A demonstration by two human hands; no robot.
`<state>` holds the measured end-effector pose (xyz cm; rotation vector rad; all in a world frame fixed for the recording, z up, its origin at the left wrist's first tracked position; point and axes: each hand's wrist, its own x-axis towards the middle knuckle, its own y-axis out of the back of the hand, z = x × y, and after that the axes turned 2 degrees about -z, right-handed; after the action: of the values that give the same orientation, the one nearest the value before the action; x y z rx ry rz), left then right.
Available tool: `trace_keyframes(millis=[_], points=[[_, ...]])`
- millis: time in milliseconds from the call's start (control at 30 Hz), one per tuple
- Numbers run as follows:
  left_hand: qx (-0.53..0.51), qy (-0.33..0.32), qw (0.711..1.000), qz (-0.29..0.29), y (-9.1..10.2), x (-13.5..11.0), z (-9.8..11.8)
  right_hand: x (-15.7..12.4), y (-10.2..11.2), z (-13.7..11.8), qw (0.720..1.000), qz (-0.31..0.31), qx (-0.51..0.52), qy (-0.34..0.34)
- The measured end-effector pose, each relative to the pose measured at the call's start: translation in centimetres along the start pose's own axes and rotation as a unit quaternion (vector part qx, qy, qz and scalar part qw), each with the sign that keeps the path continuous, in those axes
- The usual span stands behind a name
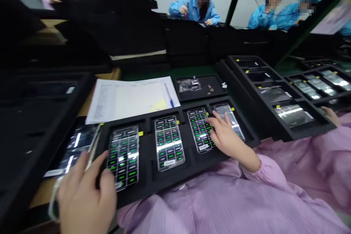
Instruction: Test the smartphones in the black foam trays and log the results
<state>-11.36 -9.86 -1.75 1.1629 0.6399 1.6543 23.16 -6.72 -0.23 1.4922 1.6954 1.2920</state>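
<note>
A black foam tray [146, 153] lies in front of me with several smartphones in its slots. The leftmost phone [124, 161], the second phone [168, 142] and the third phone [197, 126] show grids with green text. A fourth phone [231, 117] at the right end has a greyer screen. My left hand [87, 193] is open at the tray's left edge, its fingertips close to the leftmost phone. My right hand [226, 135] is open, fingers apart, over the gap between the third and fourth phones. Whether a fingertip touches the third phone I cannot tell.
Behind the tray lie printed sheets [131, 97], a blue pen [169, 95] and a small black tray [203, 87] with small parts. Another foam tray [290, 131] with wrapped devices is at right, near a person's hand [330, 116]. Dark trays [16, 146] stand left.
</note>
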Motion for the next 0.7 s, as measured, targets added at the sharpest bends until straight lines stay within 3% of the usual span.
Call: trace_keyframes(millis=[67,200,300,533,700], points=[[0.012,0.012,1.0,0.011,0.5,0.5,0.9,0.8,-0.5,-1.9,1.0,-0.013,0.003,0.014],[0.051,0.001,0.999,0.008,1.0,0.7,1.2,2.2,-1.8,-5.6,0.989,-0.09,0.03,0.114],[0.076,-0.01,0.997,-0.013,0.8,0.5,1.2,2.8,-2.8,-6.9,0.986,-0.115,0.017,0.123],[0.098,-0.057,0.989,-0.092,-0.7,0.7,2.1,2.1,-3.2,-6.0,0.991,-0.048,0.041,0.118],[0.081,-0.065,0.991,-0.081,0.7,2.0,0.5,1.9,-2.2,-3.7,0.996,-0.012,0.019,0.091]])
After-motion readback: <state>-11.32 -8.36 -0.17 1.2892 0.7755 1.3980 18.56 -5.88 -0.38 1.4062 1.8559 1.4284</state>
